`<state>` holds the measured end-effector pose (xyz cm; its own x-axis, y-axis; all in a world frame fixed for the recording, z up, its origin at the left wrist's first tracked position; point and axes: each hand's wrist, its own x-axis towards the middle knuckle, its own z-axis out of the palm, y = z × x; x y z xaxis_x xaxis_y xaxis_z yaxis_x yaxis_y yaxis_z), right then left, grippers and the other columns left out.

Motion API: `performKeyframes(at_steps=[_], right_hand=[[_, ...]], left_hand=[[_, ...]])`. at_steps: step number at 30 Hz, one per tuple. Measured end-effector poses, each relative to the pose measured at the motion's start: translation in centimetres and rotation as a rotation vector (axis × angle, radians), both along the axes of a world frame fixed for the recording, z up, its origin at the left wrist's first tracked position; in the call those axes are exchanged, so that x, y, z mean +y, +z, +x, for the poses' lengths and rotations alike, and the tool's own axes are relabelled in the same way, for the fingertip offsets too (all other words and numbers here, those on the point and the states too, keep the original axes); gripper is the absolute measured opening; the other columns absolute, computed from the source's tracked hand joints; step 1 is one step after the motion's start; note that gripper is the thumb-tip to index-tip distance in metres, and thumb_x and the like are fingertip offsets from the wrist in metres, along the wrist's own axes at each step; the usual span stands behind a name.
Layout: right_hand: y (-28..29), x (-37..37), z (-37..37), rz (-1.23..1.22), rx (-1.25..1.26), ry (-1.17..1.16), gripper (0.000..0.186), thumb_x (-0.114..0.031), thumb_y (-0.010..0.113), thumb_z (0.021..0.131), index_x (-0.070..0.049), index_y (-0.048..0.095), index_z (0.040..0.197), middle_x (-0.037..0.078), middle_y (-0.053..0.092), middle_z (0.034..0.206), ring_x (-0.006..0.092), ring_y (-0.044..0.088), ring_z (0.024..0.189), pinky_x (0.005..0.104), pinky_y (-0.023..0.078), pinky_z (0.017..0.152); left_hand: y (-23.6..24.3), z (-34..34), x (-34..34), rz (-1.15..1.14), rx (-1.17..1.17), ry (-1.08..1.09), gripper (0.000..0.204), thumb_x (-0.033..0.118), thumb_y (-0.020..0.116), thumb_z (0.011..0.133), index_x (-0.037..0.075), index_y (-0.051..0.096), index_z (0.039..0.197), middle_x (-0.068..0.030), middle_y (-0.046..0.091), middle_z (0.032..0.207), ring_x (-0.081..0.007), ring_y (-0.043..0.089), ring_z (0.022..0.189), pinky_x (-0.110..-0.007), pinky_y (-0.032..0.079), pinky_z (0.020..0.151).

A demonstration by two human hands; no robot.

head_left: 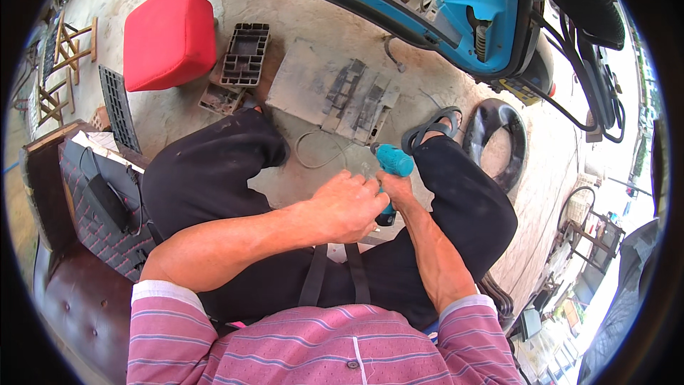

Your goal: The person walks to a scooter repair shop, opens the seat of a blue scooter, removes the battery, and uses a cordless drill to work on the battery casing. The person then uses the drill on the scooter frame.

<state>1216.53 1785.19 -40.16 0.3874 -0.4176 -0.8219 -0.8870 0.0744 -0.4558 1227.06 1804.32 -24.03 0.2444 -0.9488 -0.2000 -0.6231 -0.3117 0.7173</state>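
Note:
My right hand (397, 189) is closed around the grip of a teal cordless drill (395, 160), between my knees. The drill's dark nose points away and to the left. The drill's lower end, teal and black, shows under my hands. My left hand (347, 207) is closed, its curled fingers up against the drill's grip. Whatever those fingers hold is hidden from this view. Beyond the drill a worn grey board (299, 85) lies on the floor, with dark flat strips (345, 89) on its right part.
A red cushioned stool (169, 37) and a black compartment tray (246, 53) stand far left. A blue and black vehicle body (470, 25) fills the far right. By my sandalled foot (436, 128) lies a black tyre (496, 144). A black power adapter (107, 203) rests at left.

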Motion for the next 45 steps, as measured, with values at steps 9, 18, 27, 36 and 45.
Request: performKeyframes(at_steps=[9, 18, 27, 36, 45], right_hand=[[0.2, -0.3, 0.2, 0.043, 0.019, -0.021, 0.01, -0.009, 0.067, 0.08, -0.001, 0.063, 0.084, 0.007, 0.063, 0.072, 0.0167, 0.061, 0.06, 0.0325, 0.05, 0.056], [0.9, 0.0, 0.6, 0.027, 0.044, -0.017, 0.009, -0.008, 0.067, 0.081, -0.001, 0.062, 0.084, 0.007, 0.062, 0.072, 0.017, 0.061, 0.06, 0.0322, 0.05, 0.056], [0.1, -0.4, 0.1, 0.055, 0.04, -0.018, 0.008, -0.007, 0.065, 0.08, 0.0, 0.062, 0.084, 0.007, 0.062, 0.071, 0.0171, 0.061, 0.06, 0.0327, 0.051, 0.057], [0.4, -0.5, 0.1, 0.058, 0.029, 0.014, 0.007, -0.007, 0.064, 0.079, -0.001, 0.062, 0.081, 0.007, 0.062, 0.071, 0.0166, 0.061, 0.06, 0.0323, 0.051, 0.057], [1.6, 0.0, 0.8, 0.03, 0.029, 0.02, 0.007, -0.007, 0.063, 0.079, -0.001, 0.062, 0.082, 0.007, 0.062, 0.071, 0.0163, 0.061, 0.061, 0.0326, 0.05, 0.057]], left_hand=[[-0.3, -0.5, 0.5, -0.013, 0.007, -0.02, 0.035, 0.026, 0.073, 0.078, 0.004, 0.059, 0.101, -0.0147, 0.059, 0.089, -0.0323, 0.062, 0.087, -0.045, 0.045, 0.075], [-0.2, -0.4, 0.8, -0.021, 0.004, -0.003, 0.036, 0.026, 0.074, 0.077, 0.002, 0.059, 0.1, -0.0151, 0.06, 0.089, -0.032, 0.062, 0.085, -0.044, 0.045, 0.074], [-0.3, -0.5, 0.9, -0.014, 0.019, 0.003, 0.035, 0.025, 0.074, 0.077, 0.002, 0.059, 0.099, -0.015, 0.059, 0.088, -0.0322, 0.061, 0.086, -0.044, 0.045, 0.074], [-0.4, -0.5, 1.0, -0.045, -0.002, 0.005, 0.035, 0.025, 0.074, 0.077, 0.003, 0.058, 0.098, -0.0148, 0.059, 0.088, -0.0321, 0.061, 0.086, -0.045, 0.046, 0.074], [-0.4, -0.4, 0.9, -0.039, -0.002, 0.007, 0.034, 0.025, 0.073, 0.077, 0.003, 0.058, 0.098, -0.0149, 0.059, 0.088, -0.0321, 0.061, 0.085, -0.045, 0.045, 0.073]])
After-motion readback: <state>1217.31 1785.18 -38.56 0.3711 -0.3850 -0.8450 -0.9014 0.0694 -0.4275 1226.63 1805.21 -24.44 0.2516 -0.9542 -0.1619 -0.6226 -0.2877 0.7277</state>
